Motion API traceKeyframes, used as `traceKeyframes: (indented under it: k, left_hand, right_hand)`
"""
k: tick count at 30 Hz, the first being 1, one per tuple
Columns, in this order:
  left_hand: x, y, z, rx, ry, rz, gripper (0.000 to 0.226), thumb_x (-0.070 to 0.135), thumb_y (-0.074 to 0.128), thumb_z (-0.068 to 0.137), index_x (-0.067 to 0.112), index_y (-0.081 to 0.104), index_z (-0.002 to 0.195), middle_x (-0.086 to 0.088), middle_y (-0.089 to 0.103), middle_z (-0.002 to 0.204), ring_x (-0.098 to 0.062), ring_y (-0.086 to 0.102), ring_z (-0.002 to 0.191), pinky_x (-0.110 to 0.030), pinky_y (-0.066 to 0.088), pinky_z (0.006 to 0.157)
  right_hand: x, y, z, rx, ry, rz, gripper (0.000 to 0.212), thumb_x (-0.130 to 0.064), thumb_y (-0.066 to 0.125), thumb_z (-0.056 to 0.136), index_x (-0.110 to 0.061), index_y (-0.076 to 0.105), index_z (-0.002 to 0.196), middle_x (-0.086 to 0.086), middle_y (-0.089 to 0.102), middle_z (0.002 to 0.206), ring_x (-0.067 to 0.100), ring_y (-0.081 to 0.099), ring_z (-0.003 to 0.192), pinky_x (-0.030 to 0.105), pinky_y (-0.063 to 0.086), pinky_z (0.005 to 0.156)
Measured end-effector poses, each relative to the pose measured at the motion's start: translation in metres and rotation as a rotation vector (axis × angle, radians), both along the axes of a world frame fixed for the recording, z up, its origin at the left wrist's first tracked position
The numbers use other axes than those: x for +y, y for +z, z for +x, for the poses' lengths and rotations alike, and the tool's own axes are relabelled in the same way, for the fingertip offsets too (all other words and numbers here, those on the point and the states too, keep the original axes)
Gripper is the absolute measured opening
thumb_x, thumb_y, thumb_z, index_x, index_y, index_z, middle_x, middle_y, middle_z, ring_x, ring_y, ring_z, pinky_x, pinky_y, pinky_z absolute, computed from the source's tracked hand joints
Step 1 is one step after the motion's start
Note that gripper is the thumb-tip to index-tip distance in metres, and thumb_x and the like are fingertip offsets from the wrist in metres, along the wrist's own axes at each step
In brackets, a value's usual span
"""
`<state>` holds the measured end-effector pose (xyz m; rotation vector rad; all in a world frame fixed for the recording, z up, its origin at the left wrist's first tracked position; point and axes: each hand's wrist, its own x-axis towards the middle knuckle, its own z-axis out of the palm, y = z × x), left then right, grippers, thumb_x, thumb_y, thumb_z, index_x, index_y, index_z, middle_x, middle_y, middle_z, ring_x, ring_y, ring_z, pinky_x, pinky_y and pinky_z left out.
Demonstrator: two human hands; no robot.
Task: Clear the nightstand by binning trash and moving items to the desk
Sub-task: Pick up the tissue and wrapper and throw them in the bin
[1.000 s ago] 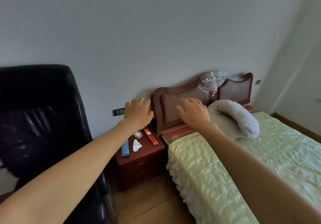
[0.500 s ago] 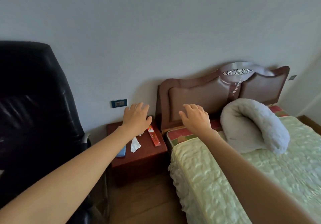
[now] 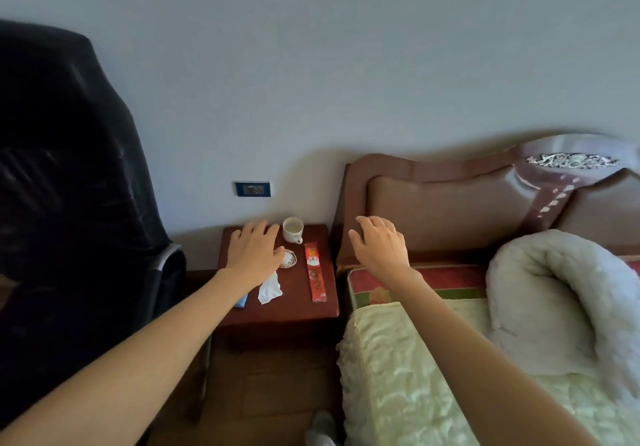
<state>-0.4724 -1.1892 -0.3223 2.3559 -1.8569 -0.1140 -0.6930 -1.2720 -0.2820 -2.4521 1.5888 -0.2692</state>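
The nightstand (image 3: 294, 310) is a squat block of dark red-brown wood with a smooth, faintly glossy top, wedged between a black leather office chair (image 3: 69, 175) and the padded brown headboard (image 3: 450, 210) of a bed (image 3: 398, 369) spread with a pale green, puckered quilt. Along the back edge stands a small white ceramic cup (image 3: 293, 230), round, with a stubby handle. Just in front of it lies a loose coil of white cable (image 3: 289, 258), and to the right a long, flat red packet (image 3: 316, 272) with printed figures, running front to back. A crumpled white tissue (image 3: 269, 289) sits nearer the front, soft and creased, with the corner of a flat blue item (image 3: 241, 301) showing beside it from under the forearm. The left hand (image 3: 254, 250) hovers palm down over the left rear of the top, fingers spread loose and holding nothing; the cup is just beside its fingertips, the cable at its thumb, the tissue just below the wrist. Whether it touches the wood cannot be told. The right hand (image 3: 379, 248) hangs open and empty in front of the headboard, just past the nightstand's right edge, the red packet near it. A thick, fluffy white rolled blanket (image 3: 561, 293) lies on the bed.
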Motion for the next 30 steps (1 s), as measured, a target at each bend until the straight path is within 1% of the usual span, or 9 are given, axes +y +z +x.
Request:
traceKeyframes:
  k: [3, 7, 14, 17, 20, 23, 25, 30]
  left_hand:
    - [-0.022, -0.009, -0.004, -0.001, 0.071, 0.014, 0.046, 0.036, 0.046, 0.092, 0.016, 0.046, 0.133, -0.006, 0.05, 0.134, -0.026, 0.045, 0.123, -0.042, 0.039, 0.099]
    - [-0.039, -0.028, -0.008, 0.014, 0.153, 0.043, 0.047, 0.036, 0.046, 0.093, 0.017, 0.044, 0.136, -0.006, 0.046, 0.14, -0.026, 0.042, 0.128, -0.042, 0.035, 0.103]
    - [-0.049, -0.086, 0.0, 0.062, 0.217, 0.134, 0.048, 0.034, 0.05, 0.091, 0.014, 0.046, 0.135, -0.008, 0.052, 0.134, -0.027, 0.048, 0.122, -0.042, 0.041, 0.096]
    - [-0.054, -0.118, 0.009, 0.095, 0.222, 0.149, 0.048, 0.031, 0.055, 0.088, 0.011, 0.051, 0.131, -0.01, 0.056, 0.129, -0.03, 0.052, 0.117, -0.045, 0.045, 0.091]
    - [-0.06, -0.154, 0.019, 0.098, 0.217, 0.19, 0.048, 0.03, 0.065, 0.082, 0.01, 0.056, 0.125, -0.012, 0.062, 0.12, -0.032, 0.06, 0.106, -0.044, 0.05, 0.082]
    - [-0.064, -0.19, 0.026, 0.135, 0.223, 0.243, 0.049, 0.028, 0.072, 0.076, 0.01, 0.06, 0.12, -0.013, 0.066, 0.111, -0.033, 0.064, 0.097, -0.044, 0.053, 0.076]
    - [-0.065, -0.218, 0.03, 0.173, 0.228, 0.258, 0.049, 0.026, 0.069, 0.078, 0.01, 0.057, 0.123, -0.014, 0.064, 0.114, -0.033, 0.062, 0.1, -0.046, 0.054, 0.077]
    - [-0.075, -0.279, 0.038, 0.209, 0.255, 0.278, 0.051, 0.028, 0.059, 0.086, 0.012, 0.047, 0.133, -0.013, 0.055, 0.13, -0.032, 0.054, 0.114, -0.045, 0.047, 0.088]
  right_hand:
    - [-0.039, -0.013, 0.002, -0.006, 0.057, 0.016, 0.044, -0.036, 0.037, 0.099, -0.015, 0.046, 0.136, 0.005, 0.051, 0.136, 0.026, 0.038, 0.132, 0.044, 0.034, 0.104]
    - [-0.075, -0.039, 0.013, 0.0, 0.12, 0.072, 0.044, -0.035, 0.038, 0.098, -0.015, 0.045, 0.137, 0.004, 0.05, 0.137, 0.025, 0.039, 0.132, 0.045, 0.034, 0.104]
    - [-0.1, -0.1, 0.036, 0.082, 0.228, 0.169, 0.044, -0.032, 0.041, 0.098, -0.012, 0.045, 0.137, 0.007, 0.05, 0.137, 0.027, 0.038, 0.132, 0.046, 0.037, 0.102]
    - [-0.107, -0.131, 0.051, 0.116, 0.247, 0.196, 0.044, -0.03, 0.041, 0.098, -0.012, 0.043, 0.138, 0.008, 0.048, 0.138, 0.027, 0.037, 0.133, 0.045, 0.037, 0.102]
    - [-0.111, -0.166, 0.066, 0.171, 0.267, 0.219, 0.045, -0.029, 0.043, 0.098, -0.014, 0.041, 0.14, 0.009, 0.044, 0.142, 0.027, 0.034, 0.135, 0.044, 0.035, 0.105]
    - [-0.114, -0.206, 0.079, 0.214, 0.295, 0.236, 0.043, -0.029, 0.044, 0.097, -0.013, 0.043, 0.137, 0.009, 0.046, 0.14, 0.027, 0.038, 0.132, 0.044, 0.038, 0.102]
    - [-0.116, -0.233, 0.087, 0.214, 0.286, 0.264, 0.041, -0.028, 0.043, 0.096, -0.013, 0.045, 0.135, 0.009, 0.048, 0.137, 0.027, 0.039, 0.13, 0.044, 0.04, 0.101]
    - [-0.127, -0.292, 0.096, 0.248, 0.279, 0.3, 0.043, -0.028, 0.044, 0.096, -0.014, 0.043, 0.137, 0.011, 0.043, 0.141, 0.028, 0.037, 0.132, 0.044, 0.038, 0.102]
